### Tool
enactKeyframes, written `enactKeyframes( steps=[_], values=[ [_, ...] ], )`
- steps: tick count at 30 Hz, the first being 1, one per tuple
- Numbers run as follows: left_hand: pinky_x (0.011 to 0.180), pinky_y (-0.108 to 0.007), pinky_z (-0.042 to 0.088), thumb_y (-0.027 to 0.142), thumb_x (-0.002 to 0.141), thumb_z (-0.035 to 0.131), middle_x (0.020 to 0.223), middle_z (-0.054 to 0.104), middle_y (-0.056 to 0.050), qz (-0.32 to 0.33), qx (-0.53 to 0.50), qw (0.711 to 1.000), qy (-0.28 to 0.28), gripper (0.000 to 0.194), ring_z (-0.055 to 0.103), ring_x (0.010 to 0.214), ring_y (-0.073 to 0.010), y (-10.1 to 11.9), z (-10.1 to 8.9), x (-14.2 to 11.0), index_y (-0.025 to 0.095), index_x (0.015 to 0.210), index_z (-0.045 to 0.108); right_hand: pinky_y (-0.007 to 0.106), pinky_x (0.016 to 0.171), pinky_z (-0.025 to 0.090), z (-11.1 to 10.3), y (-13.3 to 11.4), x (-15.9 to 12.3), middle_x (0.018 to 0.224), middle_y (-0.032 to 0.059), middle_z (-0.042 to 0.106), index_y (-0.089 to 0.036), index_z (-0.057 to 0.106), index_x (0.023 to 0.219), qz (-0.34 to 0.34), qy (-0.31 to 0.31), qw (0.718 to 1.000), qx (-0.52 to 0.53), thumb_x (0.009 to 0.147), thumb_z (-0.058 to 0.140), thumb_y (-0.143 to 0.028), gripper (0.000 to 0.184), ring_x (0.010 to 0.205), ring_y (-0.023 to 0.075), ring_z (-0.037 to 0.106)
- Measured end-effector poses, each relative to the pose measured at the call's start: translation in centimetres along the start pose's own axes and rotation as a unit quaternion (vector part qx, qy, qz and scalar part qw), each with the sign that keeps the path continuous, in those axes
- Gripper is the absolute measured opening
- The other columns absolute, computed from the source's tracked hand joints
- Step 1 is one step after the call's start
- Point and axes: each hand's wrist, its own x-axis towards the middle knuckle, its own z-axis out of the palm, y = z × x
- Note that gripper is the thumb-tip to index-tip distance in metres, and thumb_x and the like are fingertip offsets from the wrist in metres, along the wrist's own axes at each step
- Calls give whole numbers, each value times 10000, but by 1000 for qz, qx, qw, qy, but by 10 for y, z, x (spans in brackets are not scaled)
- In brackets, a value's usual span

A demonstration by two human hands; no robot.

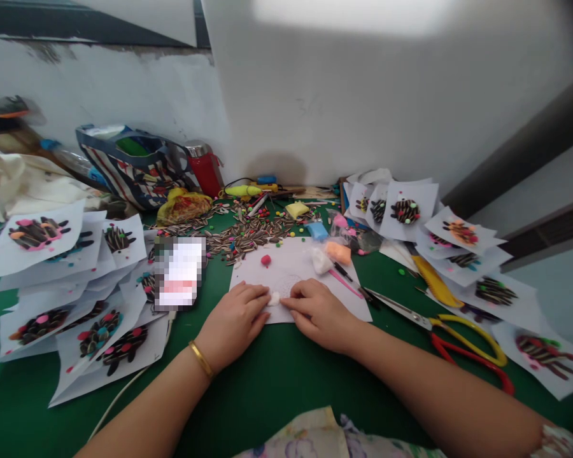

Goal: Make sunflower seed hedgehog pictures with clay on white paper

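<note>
A small lump of white modelling clay (pixel 274 298) lies on a sheet of white paper (pixel 253 270), between my two hands. My left hand (pixel 239 312) rests on the paper's near edge, fingers stretched out, the tips beside the clay. From the other side, my right hand (pixel 318 312) has its fingers curled, with the index fingertip against the lump. A red clay ball (pixel 266 260) sits higher on the sheet. At its right side are a bigger white clay piece (pixel 321 261), an orange clay block (pixel 339 252), a dark pen (pixel 342 272) and a pink tool (pixel 346 284).
Sunflower seeds (pixel 248 234) and small coloured balls are scattered behind the sheet. Open scissors (pixel 430 321) lie at the right. Seed-decorated papers (pixel 119 270) flank both sides. A phone (pixel 179 273) with a cable, a red flask (pixel 205 168) and a striped bag (pixel 134 165) stand left.
</note>
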Motion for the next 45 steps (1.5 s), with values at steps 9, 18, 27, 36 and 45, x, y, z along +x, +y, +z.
enactKeyframes(
  steps=[9, 18, 27, 36, 45],
  values=[
    [1059, -491, 428, 240, 903, 554, 1217, 638, -90, 0, -3, 1000, 6, 298, 570, 1116, -247, 0, 0, -2, 192, 1184, 640, 391, 860, 408, 0, -2, 0, 1006, 82, 608, -230, 691, 1135, 0, -12, 1000, -19, 887, 539, -174, 296, 961, 219, 522],
    [1007, -474, 465, 227, 909, 534, 1209, 628, -97, 4, -3, 1000, 6, 292, 564, 1095, -245, 3, -2, -2, 206, 1178, 646, 385, 861, 403, 1, -2, 0, 1016, 83, 600, -225, 678, 1157, 2, -16, 999, -28, 881, 542, -172, 312, 970, 220, 516],
    [1045, -494, 415, 252, 883, 570, 1231, 612, -89, -18, -8, 1000, -7, 341, 542, 1119, -260, 6, -3, 0, 225, 1219, 623, 383, 854, 418, 2, 0, 0, 1006, 83, 598, -231, 667, 1174, 3, -9, 1000, -18, 880, 548, -171, 322, 953, 218, 516],
    [1075, -512, 382, 313, 876, 591, 1246, 609, -90, -28, -14, 999, -9, 362, 531, 1146, -268, 7, -2, -1, 229, 1226, 633, 376, 848, 423, 3, 1, 0, 994, 84, 595, -213, 674, 1162, 6, -6, 1000, -16, 886, 540, -168, 311, 951, 214, 521],
    [1010, -491, 435, 323, 899, 554, 1214, 612, -96, -27, -12, 1000, -8, 330, 547, 1101, -268, 9, -2, 0, 232, 1206, 636, 375, 852, 418, 3, 2, 0, 1001, 80, 592, -229, 651, 1199, 6, -5, 1000, -17, 873, 548, -154, 351, 952, 218, 516]
  ],
)
